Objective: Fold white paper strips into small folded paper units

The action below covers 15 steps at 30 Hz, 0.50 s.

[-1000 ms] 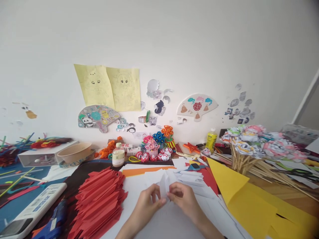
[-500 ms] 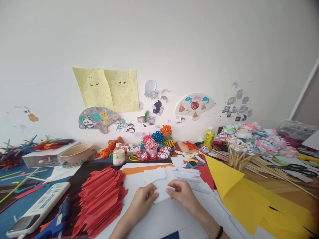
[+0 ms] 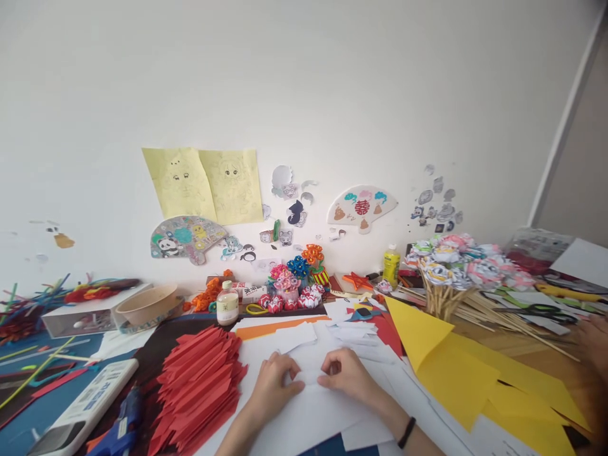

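My left hand (image 3: 273, 386) and my right hand (image 3: 346, 375) rest side by side on a small white folded paper (image 3: 310, 373), pressing it flat against the white sheets (image 3: 304, 418) beneath. Fingertips of both hands pinch its edges. A black band circles my right wrist. Left of my left hand lies a pile of folded red paper pieces (image 3: 197, 383). More small white slips (image 3: 354, 330) sit just beyond my hands.
Yellow paper sheets (image 3: 475, 373) spread at the right. Paper flowers on wooden sticks (image 3: 456, 272) stand behind them. A glue gun (image 3: 118, 427) and a white remote (image 3: 83, 405) lie at the lower left. A bowl (image 3: 147, 304), small bottle (image 3: 227, 303) and paper ornaments (image 3: 294, 285) line the wall.
The white paper, held up and folded a second ago, has been lowered flat onto the table with both hands pressing it. The view has shifted slightly right.
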Motion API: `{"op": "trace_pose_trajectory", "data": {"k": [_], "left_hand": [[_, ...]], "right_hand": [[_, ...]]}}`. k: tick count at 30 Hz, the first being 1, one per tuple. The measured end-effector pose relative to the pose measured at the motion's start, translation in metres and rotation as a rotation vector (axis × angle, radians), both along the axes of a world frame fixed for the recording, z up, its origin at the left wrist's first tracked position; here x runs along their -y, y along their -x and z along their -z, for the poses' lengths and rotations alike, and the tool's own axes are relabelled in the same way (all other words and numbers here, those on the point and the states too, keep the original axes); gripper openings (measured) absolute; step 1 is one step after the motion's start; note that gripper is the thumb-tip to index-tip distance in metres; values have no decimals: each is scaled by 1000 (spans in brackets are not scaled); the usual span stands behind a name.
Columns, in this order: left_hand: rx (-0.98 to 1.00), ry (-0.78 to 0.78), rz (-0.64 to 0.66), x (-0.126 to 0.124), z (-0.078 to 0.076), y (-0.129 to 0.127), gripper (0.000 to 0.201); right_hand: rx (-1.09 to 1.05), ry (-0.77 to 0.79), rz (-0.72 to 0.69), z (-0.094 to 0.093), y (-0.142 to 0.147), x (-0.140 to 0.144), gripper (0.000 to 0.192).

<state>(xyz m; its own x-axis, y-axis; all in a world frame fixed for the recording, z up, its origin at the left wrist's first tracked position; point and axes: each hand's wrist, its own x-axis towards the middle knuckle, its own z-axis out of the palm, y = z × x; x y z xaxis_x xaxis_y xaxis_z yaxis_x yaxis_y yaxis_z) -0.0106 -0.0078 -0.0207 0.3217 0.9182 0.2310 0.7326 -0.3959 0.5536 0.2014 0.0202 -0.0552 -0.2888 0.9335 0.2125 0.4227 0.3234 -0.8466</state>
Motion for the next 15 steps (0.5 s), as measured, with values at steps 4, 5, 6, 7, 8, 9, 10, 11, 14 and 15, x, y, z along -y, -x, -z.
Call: {"op": "trace_pose_trajectory", "data": {"k": [4,5,6,7,8,9,10,11,14,15], "left_hand": [[-70,61,-34,-4,-1,2,9],[-77,76,-42,-6,-1,3,11],[-80,84,-47,-7,-1,4,12],[-79,90,-51,-8,0,5,12],[-73,91,-54,-8,1,7,13],[-64,89,-56,-9,2,8,14],[-54,88,-57,-9,3,9,13],[-43,87,-57,-9,5,10,13],[-18,72,-54,-9,10,10,11],[-8,61,-52,-9,11,10,10]], "right_hand": [[109,-128,64,2,1,0,14],[110,-143,58,2,2,0,14],[106,-150,46,2,3,-1,13],[101,-150,30,1,3,-1,12],[100,-145,12,-1,4,-2,10],[100,-139,7,-2,4,-2,8],[103,-131,10,-4,5,-2,7],[109,-126,19,-5,6,-2,7],[128,-125,50,-8,8,-1,6],[131,-129,54,-8,8,0,6]]}}
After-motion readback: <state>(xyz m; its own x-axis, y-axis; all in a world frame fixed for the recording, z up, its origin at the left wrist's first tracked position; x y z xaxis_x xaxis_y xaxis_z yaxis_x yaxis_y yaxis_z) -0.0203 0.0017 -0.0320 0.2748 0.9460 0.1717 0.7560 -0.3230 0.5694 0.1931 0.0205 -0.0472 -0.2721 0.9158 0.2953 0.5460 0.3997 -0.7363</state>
